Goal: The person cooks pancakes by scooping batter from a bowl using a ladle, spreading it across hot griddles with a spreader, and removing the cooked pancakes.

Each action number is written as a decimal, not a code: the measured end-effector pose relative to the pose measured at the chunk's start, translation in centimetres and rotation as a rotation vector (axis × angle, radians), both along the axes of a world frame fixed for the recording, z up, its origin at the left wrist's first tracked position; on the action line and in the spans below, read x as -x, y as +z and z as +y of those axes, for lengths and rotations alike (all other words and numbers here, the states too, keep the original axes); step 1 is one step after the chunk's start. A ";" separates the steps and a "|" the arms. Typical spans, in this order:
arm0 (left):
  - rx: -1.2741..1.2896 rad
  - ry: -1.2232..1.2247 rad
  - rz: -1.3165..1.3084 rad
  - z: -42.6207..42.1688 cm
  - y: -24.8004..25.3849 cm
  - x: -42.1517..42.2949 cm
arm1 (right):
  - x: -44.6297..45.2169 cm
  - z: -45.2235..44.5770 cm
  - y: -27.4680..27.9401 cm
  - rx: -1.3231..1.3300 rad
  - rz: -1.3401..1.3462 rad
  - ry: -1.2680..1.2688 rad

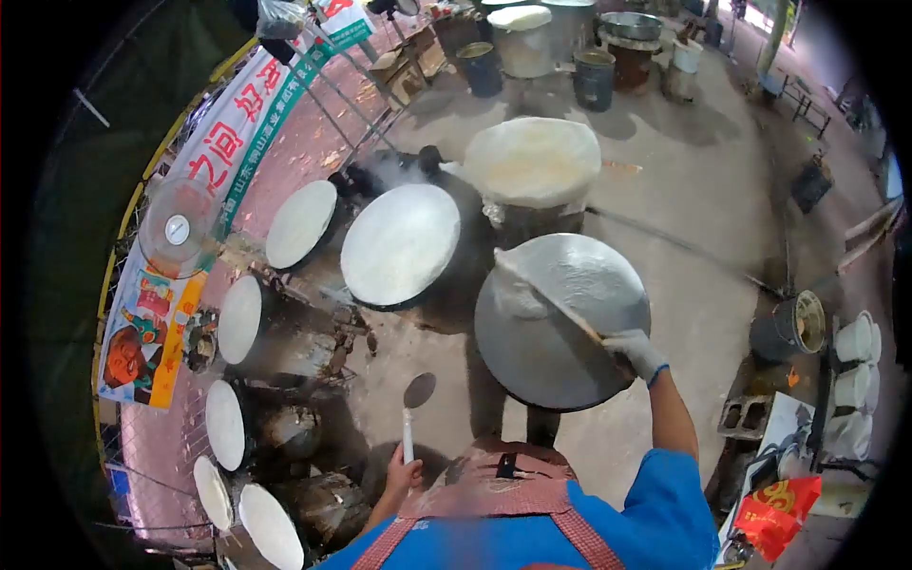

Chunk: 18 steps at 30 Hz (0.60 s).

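Note:
A white glove covers my right hand [635, 355], which is closed round the end of a long wooden scraper [556, 302]. The scraper lies across a large round griddle [560, 356], its head near the griddle's upper left, where pale batter is smeared. Down at the lower left, my bare left hand [404, 470] grips the white handle of a spatula [419, 390] with a dark rounded blade, held upright beside the griddle and not touching it. Left of the griddle, a second round griddle [400, 245] is covered with a white sheet of batter.
Several smaller griddles with white sheets, one of them [302, 224] at the upper left, curve down the left side. Behind the main griddle stands a cloth-covered round container [532, 161]. Buckets [594, 80] stand at the back; a dark bucket [788, 326] is at the right.

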<state>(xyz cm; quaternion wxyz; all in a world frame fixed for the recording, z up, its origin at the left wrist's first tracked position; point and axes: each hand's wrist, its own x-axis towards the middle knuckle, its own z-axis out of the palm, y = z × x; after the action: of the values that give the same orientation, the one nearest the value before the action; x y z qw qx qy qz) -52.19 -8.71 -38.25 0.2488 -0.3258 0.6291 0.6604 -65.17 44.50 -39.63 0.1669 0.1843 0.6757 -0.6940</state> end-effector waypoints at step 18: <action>0.063 0.164 -0.038 0.7 1.1 -3.7 | -3.1 3.7 4.6 -0.032 -0.302 0.207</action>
<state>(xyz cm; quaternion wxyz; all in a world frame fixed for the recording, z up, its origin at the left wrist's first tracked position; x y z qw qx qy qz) -48.50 -8.00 -37.13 0.1955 -0.3963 0.6159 0.6522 -62.07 48.24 -35.05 0.3342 0.2184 0.6693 -0.6266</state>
